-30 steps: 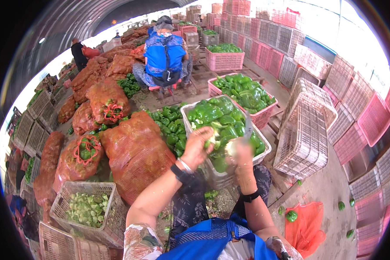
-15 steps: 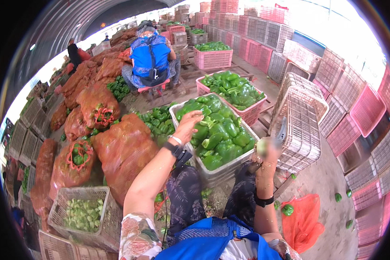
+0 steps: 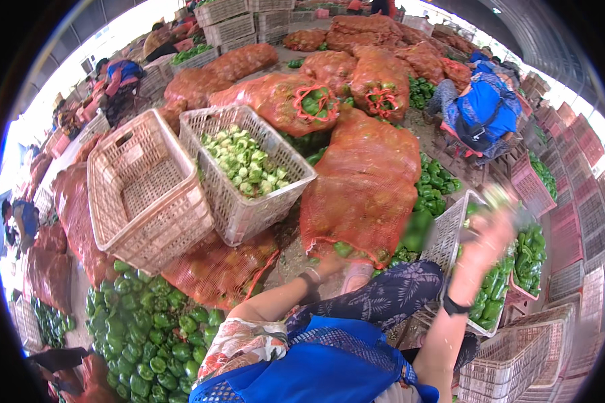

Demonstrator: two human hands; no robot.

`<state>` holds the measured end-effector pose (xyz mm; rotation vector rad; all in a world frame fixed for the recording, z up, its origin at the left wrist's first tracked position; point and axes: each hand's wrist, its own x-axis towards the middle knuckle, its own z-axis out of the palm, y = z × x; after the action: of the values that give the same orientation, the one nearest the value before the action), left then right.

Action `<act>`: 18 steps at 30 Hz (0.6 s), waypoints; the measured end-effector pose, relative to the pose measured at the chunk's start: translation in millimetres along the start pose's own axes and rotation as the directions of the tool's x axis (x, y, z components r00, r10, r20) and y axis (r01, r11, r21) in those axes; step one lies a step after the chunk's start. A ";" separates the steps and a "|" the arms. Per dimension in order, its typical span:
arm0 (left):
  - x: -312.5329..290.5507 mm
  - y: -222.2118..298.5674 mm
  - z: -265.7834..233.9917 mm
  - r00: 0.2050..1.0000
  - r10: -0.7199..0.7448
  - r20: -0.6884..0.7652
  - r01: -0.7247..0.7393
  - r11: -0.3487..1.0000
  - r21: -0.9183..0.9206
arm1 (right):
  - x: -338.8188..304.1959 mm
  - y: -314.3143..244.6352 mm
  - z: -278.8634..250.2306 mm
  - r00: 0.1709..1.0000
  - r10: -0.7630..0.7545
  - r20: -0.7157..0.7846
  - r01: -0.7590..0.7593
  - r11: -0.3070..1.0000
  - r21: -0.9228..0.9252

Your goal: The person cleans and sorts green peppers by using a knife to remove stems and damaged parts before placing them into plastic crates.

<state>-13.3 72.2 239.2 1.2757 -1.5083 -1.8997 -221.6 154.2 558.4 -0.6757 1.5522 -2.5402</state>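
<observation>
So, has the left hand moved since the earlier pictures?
Yes: leftward. Judged against the large orange mesh sack, the left hand has gone from over the pepper crate to the sack's near end.

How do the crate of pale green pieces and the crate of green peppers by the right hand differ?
Contents: the crate of pale green pieces holds small, pale chunks; the crate of green peppers holds larger, darker, glossy ones.
View: the right hand and forearm hide part of the pepper crate; no hand covers the other.
Shared: both are pale crates with openwork walls.
</observation>
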 end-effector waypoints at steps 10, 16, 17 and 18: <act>38.2 -167.4 -72.9 0.945 -0.140 -0.296 0.205 0.958 0.202 | -27.9 53.9 10.8 0.735 0.335 0.589 -0.147 0.927 -0.344; 97.7 -166.4 -27.3 0.963 0.139 -0.231 0.049 0.753 0.656 | 11.5 28.5 -92.9 0.981 0.154 0.114 -0.107 0.934 -0.341; 113.8 -168.3 -18.3 0.950 0.228 -0.214 -0.003 0.690 0.724 | 13.4 26.9 -108.4 0.991 0.092 0.094 -0.047 0.915 -0.401; 126.6 -146.5 -7.4 0.991 -0.047 -0.129 0.126 0.676 0.726 | 15.3 27.2 -127.9 0.998 0.024 0.064 0.009 0.883 -0.470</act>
<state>-38.5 21.2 54.0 1.7526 -2.3109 -1.2360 -292.2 242.1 490.5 -0.7848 2.1634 -2.1083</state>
